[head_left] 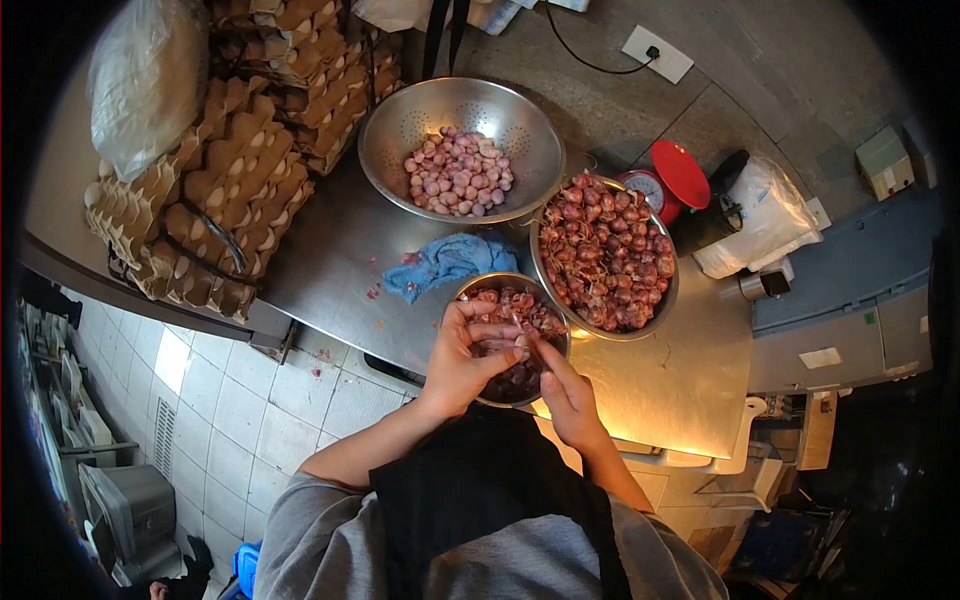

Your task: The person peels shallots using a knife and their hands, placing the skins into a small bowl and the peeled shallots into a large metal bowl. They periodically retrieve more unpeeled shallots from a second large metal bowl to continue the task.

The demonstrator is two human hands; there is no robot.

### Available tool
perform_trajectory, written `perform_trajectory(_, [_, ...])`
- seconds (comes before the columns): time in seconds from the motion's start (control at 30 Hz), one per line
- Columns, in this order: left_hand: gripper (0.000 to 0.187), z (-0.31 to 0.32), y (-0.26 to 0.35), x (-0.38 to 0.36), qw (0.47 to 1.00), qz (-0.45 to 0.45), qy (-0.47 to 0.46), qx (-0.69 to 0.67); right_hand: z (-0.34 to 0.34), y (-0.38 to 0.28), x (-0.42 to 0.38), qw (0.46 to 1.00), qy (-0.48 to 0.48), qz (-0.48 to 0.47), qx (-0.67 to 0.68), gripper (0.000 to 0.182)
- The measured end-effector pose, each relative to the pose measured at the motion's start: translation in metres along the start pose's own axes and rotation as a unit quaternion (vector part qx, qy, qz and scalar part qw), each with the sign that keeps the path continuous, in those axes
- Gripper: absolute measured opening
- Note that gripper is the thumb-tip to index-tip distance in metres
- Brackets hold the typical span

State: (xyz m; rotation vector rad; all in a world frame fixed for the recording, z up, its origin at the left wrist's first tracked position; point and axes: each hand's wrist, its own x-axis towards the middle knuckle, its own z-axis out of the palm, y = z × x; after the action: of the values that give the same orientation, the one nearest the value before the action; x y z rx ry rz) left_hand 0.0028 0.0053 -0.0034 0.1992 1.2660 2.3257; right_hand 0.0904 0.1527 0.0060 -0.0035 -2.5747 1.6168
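Above a metal bowl [564,362] of dark shallot skins [525,310], my two hands meet near the table's front edge. My left hand [462,355] pinches a small pale shallot [521,342], mostly covered by the fingers. Against it from the other side come the closed fingers of my right hand [570,393]; whatever they grip is too small to make out. To the right, a large bowl [540,262] is heaped with unpeeled red shallots [605,255]. Behind, a steel colander [385,150] contains peeled pinkish shallots [460,175].
A crumpled blue cloth [445,265] lies left of the skins bowl on the steel table [330,260]. Stacked egg trays [235,190] stand at the left with a plastic bag [150,80] on top. A red kitchen scale [680,175] and a white bag [765,220] are at the back right.
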Motion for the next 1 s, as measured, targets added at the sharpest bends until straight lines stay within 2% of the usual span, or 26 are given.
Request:
perform_trajectory(0.03, [0.052,0.002,0.002,0.000,1.000,-0.001,0.000,-0.006,0.001,0.005,0.000,1.000,0.011,-0.007,0.027,0.039])
perform_trajectory(0.1, [0.052,0.004,0.003,0.002,1.000,-0.002,-0.004,-0.012,-0.003,0.008,-0.001,0.988,0.012,0.113,0.107,0.039])
perform_trajectory(0.17, [0.052,0.003,0.004,0.003,1.000,-0.002,-0.009,-0.008,-0.007,0.009,0.000,0.980,0.011,0.145,0.138,0.040])
perform_trajectory(0.27, [0.052,0.002,0.004,0.003,1.000,-0.004,-0.010,0.000,-0.009,0.005,0.004,0.996,0.006,0.045,0.075,0.042])
perform_trajectory(0.33, [0.055,-0.001,0.001,0.004,1.000,-0.002,-0.018,0.008,-0.007,-0.001,0.006,0.999,-0.003,-0.050,-0.021,0.043])
perform_trajectory(0.53, [0.054,-0.004,-0.007,0.004,0.997,0.047,-0.015,0.051,-0.008,-0.015,0.004,0.991,-0.053,0.005,-0.120,0.043])
perform_trajectory(0.63, [0.055,-0.002,-0.004,0.003,0.998,0.038,-0.018,0.053,-0.007,-0.014,0.005,0.985,-0.039,-0.019,-0.166,0.041])
perform_trajectory(0.83, [0.059,0.002,0.006,0.000,0.997,0.014,0.000,0.074,-0.004,0.009,0.003,1.000,-0.001,0.003,0.024,0.039])
perform_trajectory(0.93, [0.059,0.002,0.007,0.001,0.998,0.006,0.001,0.057,-0.007,0.005,0.005,0.989,0.015,0.076,0.129,0.039])
perform_trajectory(1.0, [0.059,0.002,0.008,0.001,0.999,0.003,0.002,0.044,-0.006,0.001,0.004,0.989,0.011,0.067,0.132,0.040])
